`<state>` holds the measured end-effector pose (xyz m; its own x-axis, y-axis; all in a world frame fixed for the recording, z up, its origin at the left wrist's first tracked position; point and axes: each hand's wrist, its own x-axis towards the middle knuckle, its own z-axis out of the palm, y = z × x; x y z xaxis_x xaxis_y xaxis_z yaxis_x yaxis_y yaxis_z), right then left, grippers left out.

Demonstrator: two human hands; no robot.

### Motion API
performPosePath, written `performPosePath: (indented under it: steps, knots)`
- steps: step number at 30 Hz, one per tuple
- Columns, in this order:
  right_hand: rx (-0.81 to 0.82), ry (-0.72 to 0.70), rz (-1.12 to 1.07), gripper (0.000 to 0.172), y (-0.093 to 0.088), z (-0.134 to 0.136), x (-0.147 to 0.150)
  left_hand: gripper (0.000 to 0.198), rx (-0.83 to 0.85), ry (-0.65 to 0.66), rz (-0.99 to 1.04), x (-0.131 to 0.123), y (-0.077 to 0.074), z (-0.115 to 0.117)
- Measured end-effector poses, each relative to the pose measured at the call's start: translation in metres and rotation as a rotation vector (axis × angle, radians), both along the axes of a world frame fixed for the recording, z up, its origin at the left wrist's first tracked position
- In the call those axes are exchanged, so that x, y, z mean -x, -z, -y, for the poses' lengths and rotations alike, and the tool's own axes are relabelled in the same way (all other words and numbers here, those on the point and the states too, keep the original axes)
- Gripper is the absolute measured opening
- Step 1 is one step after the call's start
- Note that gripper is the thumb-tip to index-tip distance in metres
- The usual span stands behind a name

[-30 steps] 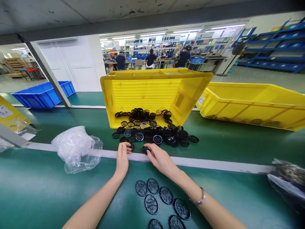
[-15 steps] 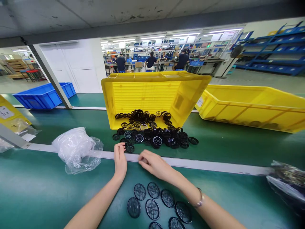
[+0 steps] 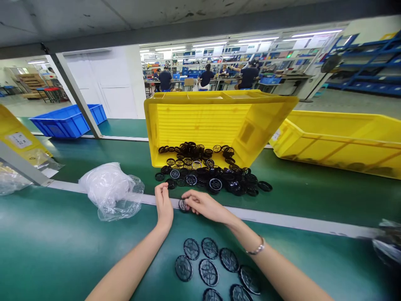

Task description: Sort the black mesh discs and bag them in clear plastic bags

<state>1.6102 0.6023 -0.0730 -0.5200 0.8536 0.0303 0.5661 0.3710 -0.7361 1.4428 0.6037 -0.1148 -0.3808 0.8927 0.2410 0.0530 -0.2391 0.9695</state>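
Observation:
Beside the pile, my left hand (image 3: 164, 205) has its fingers pressed together at the edge of a black disc (image 3: 171, 183); what lies inside them is hidden. My right hand (image 3: 203, 205) pinches a black spoked ring (image 3: 183, 205) between thumb and fingers, over the pale strip of the bench. Many more such round parts (image 3: 216, 184) spill from a tipped yellow bin (image 3: 200, 121) onto the green surface. Closer to me, several larger black round covers (image 3: 208, 271) with spoke patterns lie flat, spaced apart, between my forearms.
Left of my hands sits a clear bag of white material (image 3: 109, 188). Another yellow bin (image 3: 338, 142) stands at right, a blue crate (image 3: 67, 121) at far left. A metal post (image 3: 73, 92) rises at left. People (image 3: 247, 77) sit at benches in the background.
My right hand now shows a black spoked ring in its pinch, raised near the strip; one ring is gone from the pile's near edge. My left hand stays close to the pile. The view has shifted slightly.

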Motion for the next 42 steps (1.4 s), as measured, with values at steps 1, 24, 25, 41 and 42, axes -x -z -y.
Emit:
performPosePath:
  steps: [1, 24, 25, 41, 42]
  knots:
    - [0.068, -0.045, -0.019, 0.022, -0.001, 0.006, -0.006, 0.024, -0.002, -0.001, -0.003, 0.000, 0.000, 0.000]
    - [-0.453, 0.242, 0.279, 0.021, 0.002, -0.044, 0.020, 0.027, -0.007, 0.013, 0.048, 0.000, 0.002, -0.002]
    - [-0.412, 0.243, 0.233, 0.023, 0.001, -0.037, 0.013, 0.027, -0.005, 0.017, 0.049, 0.000, 0.001, -0.002]
    - [0.129, -0.211, 0.067, 0.018, -0.016, 0.059, -0.023, 0.026, 0.004, 0.025, 0.021, 0.000, -0.003, 0.001]
    - [0.089, -0.177, 0.075, 0.018, -0.017, 0.054, -0.022, 0.026, 0.004, 0.024, 0.025, 0.000, -0.003, 0.001]
